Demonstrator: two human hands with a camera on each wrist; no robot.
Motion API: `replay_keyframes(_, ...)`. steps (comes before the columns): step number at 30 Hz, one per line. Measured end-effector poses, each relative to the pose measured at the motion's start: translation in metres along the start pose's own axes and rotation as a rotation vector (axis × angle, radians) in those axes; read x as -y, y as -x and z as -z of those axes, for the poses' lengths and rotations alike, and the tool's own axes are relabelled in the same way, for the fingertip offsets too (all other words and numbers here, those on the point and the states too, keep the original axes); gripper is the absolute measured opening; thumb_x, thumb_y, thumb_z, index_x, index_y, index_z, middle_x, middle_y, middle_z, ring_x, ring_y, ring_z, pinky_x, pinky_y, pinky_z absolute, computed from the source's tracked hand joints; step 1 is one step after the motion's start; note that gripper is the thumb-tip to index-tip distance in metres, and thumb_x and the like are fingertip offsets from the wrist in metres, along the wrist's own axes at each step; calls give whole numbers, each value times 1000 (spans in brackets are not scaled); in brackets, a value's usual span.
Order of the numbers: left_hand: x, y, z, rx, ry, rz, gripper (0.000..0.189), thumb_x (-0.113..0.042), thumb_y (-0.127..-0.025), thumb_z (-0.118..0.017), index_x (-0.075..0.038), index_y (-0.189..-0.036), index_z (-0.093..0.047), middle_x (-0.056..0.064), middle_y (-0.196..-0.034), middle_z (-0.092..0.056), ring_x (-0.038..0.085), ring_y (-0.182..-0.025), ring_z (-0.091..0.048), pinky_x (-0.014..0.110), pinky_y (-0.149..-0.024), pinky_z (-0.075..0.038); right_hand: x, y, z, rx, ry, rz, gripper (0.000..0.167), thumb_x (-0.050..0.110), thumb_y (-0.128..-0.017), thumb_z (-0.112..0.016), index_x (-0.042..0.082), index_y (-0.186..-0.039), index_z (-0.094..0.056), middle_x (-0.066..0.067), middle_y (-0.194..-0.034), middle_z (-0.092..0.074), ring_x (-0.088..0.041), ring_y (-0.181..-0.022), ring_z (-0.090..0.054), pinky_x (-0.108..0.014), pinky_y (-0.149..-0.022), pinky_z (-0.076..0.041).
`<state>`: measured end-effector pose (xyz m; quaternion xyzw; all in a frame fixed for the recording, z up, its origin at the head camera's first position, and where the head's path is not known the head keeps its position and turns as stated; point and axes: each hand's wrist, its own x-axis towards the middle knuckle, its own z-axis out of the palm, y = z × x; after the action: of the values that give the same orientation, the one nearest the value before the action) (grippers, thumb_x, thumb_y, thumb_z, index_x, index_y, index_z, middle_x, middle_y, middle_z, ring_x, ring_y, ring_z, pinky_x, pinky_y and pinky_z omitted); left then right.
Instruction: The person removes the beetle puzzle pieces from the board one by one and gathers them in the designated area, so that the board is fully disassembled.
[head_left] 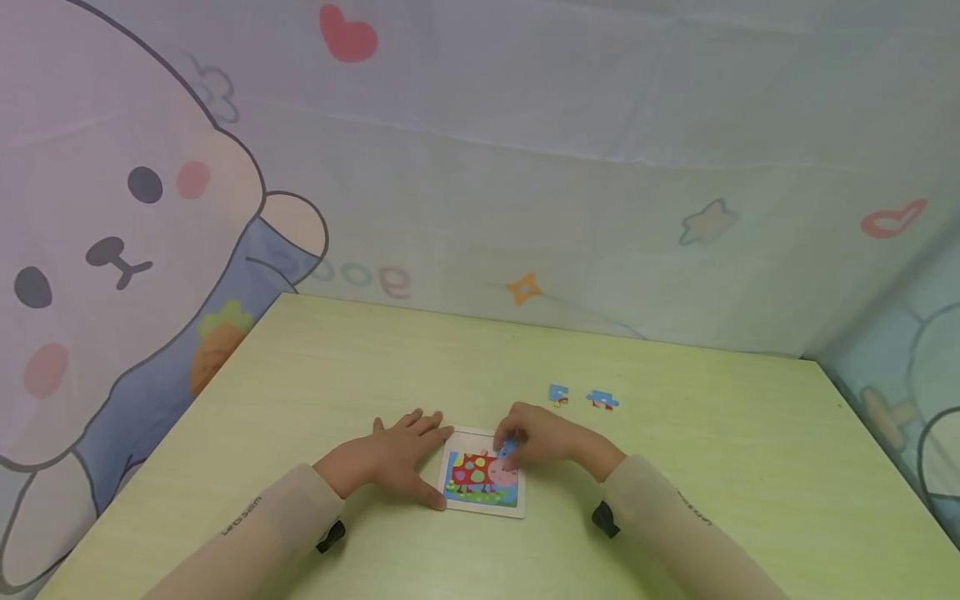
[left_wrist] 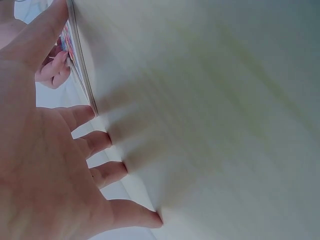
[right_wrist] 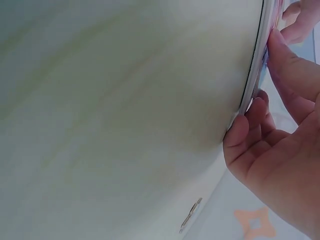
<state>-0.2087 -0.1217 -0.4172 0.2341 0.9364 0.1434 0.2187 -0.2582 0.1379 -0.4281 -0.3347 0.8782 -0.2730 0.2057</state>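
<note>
On the table (head_left: 360,358), the left hand (head_left: 401,458) spreads its fingers wide against the jigsaw tray (head_left: 483,511); the right hand (head_left: 543,436) seemingly pinches a blue jigsaw piece (head_left: 509,447) at its far-right corner. Fitting seems underway; next calls for careful seating, then the 2 loose pieces (head_left: 602,397) beyond.

I have a pale yellow-green table (head_left: 420,358) beneath my left hand (head_left: 401,458) and right hand (head_left: 536,435). A framed puzzle (head_left: 468,442) lies on it between the two; just beyond the right hand, a small puzzle piece (head_left: 557,392) and a wider piece (head_left: 602,397) lie near each other.
</note>
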Motion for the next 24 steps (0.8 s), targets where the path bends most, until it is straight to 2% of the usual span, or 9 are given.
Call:
replay_keyframes(4,0,-1,0,1,0,2,99,-55,-78,-80,-15,-156,-36,11,-164,-23,38,-151,-13,78,-106,-11,0,0,-2,-10,-11,-20,12,9,-86,-79,11,-96,-73,0,-93,-49,-17,-89,-45,-30,-78,-41)
replay_keyframes(12,-1,1,1,2,5,-6,99,-54,-77,-81,-12,-155,-36,13,-163,-24,40,-150,-13,79,-104,-11,-2,0,-3,-17,20,7,13,9,-85,-79,11,-96,-73,3,-89,-53,-14,-86,-47,-28,-77,-43)
replay_keyframes(24,1,-1,1,3,3,-9,99,-55,-78,-80,-15,-156,-36,10,-164,-22,38,-151,-12,79,-105,-10,1,0,-2,-53,-7,-4,15,6,-85,-79,12,-95,-69,2,-91,-53,-16,-86,-48,-29,-77,-44)
